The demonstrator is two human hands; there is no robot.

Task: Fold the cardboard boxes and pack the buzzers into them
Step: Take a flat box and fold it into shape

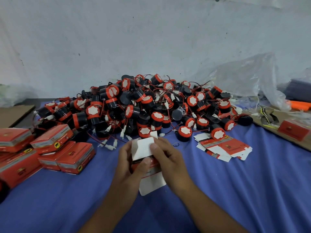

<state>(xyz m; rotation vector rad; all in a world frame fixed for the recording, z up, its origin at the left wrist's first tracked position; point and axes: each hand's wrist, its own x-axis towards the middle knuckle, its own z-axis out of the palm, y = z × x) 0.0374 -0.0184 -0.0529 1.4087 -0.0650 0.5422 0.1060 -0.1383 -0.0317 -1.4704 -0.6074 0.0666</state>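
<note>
Both hands hold one small red-and-white cardboard box [144, 148] above the blue cloth, low in the middle of the head view. My left hand [129, 163] grips its left side with the thumb across the front. My right hand [166, 155] presses on a white flap at the top. Another white flap [152, 184] hangs open at the bottom. Behind the box lies a big heap of black-and-red buzzers [143, 106] with red wires and white plugs. A few flat, unfolded boxes [223, 147] lie to the right.
Several closed red boxes [50, 148] are stacked at the left. The blue cloth [235, 190] covers the table. Brown cardboard sheets [286, 137] lie at the far right with a red box on them, and crumpled clear plastic [244, 81] sits behind. A white wall backs the heap.
</note>
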